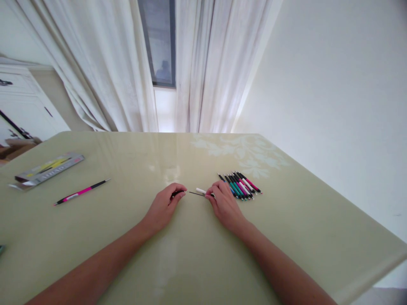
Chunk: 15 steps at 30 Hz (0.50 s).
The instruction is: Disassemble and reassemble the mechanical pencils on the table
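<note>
Over the middle of the table, my left hand (164, 206) is closed in a pinch on a black pen part (177, 193), its light tip pointing right. My right hand (225, 205) pinches the right end of a thin black rod (196, 193), which looks like a pen refill. The rod's left end is close to the pen part's tip; whether they touch I cannot tell. A white pen barrel (200, 190) shows just beyond my right fingers, which partly hide it. Right behind that hand lies a row of several coloured pens (243, 186).
A pink and black pen (81, 192) lies on the left of the pale green table (127, 271). Beyond it is an opened pen box (47, 169). A small green object (1, 249) shows at the left edge. Curtains (104, 63) hang behind the table, and a wall (333, 106) runs along its right.
</note>
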Motion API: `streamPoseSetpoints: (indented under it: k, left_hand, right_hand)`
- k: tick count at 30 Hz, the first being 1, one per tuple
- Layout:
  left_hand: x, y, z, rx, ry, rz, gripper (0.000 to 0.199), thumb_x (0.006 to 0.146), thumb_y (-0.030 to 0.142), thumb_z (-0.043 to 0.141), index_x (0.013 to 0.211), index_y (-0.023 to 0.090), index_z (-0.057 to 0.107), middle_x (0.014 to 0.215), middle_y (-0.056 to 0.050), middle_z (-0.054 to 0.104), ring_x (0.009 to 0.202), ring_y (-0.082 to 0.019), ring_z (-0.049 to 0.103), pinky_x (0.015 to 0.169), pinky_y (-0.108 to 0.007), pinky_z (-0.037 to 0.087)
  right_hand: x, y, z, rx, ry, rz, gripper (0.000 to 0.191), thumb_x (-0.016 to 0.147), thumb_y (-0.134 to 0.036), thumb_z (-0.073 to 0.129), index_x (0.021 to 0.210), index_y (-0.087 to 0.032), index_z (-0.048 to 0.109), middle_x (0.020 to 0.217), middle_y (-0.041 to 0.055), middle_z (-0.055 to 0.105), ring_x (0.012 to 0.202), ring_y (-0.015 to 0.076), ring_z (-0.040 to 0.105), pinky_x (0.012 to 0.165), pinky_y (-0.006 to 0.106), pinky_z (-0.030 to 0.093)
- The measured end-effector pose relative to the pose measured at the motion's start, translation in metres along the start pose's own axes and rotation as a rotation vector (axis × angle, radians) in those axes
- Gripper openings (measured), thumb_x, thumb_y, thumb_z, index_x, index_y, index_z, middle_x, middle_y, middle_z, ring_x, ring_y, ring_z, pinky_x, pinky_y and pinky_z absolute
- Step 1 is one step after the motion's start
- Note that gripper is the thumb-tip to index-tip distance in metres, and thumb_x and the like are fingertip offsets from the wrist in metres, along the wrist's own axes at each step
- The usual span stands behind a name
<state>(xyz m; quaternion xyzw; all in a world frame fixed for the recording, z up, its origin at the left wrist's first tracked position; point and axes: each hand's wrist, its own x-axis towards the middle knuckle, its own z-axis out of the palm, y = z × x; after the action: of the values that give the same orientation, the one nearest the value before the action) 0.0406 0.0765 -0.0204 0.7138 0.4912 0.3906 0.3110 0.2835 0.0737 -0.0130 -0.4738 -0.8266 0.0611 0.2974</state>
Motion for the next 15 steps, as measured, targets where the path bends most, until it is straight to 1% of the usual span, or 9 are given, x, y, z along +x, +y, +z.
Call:
streamPoseSetpoints:
  k: [3, 7, 11, 13, 15]
  left_hand:
    - [0.000, 0.002, -0.002, -0.003, -0.074, 0.040, 0.023, 0.102, 0.037, 0.051, 0.104, 0.023, 0.069, 0.103, -0.003, 0.074, 0.094, -0.021, 0.067, 0.084, -0.031, 0.052]
    - [-0.001, 0.001, -0.001, 0.037, -0.090, 0.063, 0.026, 0.102, 0.039, 0.051, 0.106, 0.024, 0.072, 0.105, -0.003, 0.075, 0.098, -0.022, 0.068, 0.088, -0.033, 0.051]
    - [-0.003, 0.000, 0.001, 0.128, -0.195, 0.131, 0.021, 0.099, 0.037, 0.058, 0.106, 0.028, 0.075, 0.106, -0.003, 0.077, 0.100, -0.024, 0.067, 0.094, -0.038, 0.049]
    - [-0.003, 0.000, 0.002, 0.135, -0.182, 0.131, 0.022, 0.100, 0.037, 0.055, 0.105, 0.026, 0.073, 0.105, -0.004, 0.076, 0.098, -0.024, 0.067, 0.093, -0.039, 0.050]
    - [-0.003, 0.001, 0.002, 0.109, -0.118, 0.084, 0.023, 0.101, 0.038, 0.052, 0.103, 0.023, 0.070, 0.103, -0.006, 0.075, 0.097, -0.024, 0.068, 0.089, -0.038, 0.052]
  right_hand:
    - [0.000, -0.001, 0.003, -0.018, -0.021, -0.019, 0.010, 0.102, -0.018, 0.055, 0.098, -0.019, 0.063, 0.104, 0.0110, 0.058, 0.101, 0.0272, 0.054, 0.091, 0.043, 0.048]
    - [0.000, -0.005, 0.006, -0.041, -0.021, -0.027, 0.011, 0.102, -0.020, 0.056, 0.097, -0.019, 0.065, 0.103, 0.0112, 0.059, 0.100, 0.0275, 0.054, 0.091, 0.044, 0.049]
    - [0.000, -0.013, 0.006, 0.069, -0.011, -0.042, 0.014, 0.104, -0.024, 0.055, 0.100, -0.020, 0.068, 0.104, 0.0105, 0.061, 0.102, 0.0258, 0.056, 0.094, 0.042, 0.049]
    - [0.002, -0.013, 0.006, 0.149, 0.023, -0.017, 0.021, 0.106, -0.025, 0.048, 0.106, -0.021, 0.069, 0.106, 0.0098, 0.064, 0.104, 0.0241, 0.058, 0.095, 0.040, 0.049]
    - [0.003, -0.008, 0.006, 0.156, 0.065, 0.037, 0.024, 0.108, -0.025, 0.045, 0.116, -0.022, 0.067, 0.111, 0.0102, 0.066, 0.107, 0.0242, 0.059, 0.097, 0.041, 0.048]
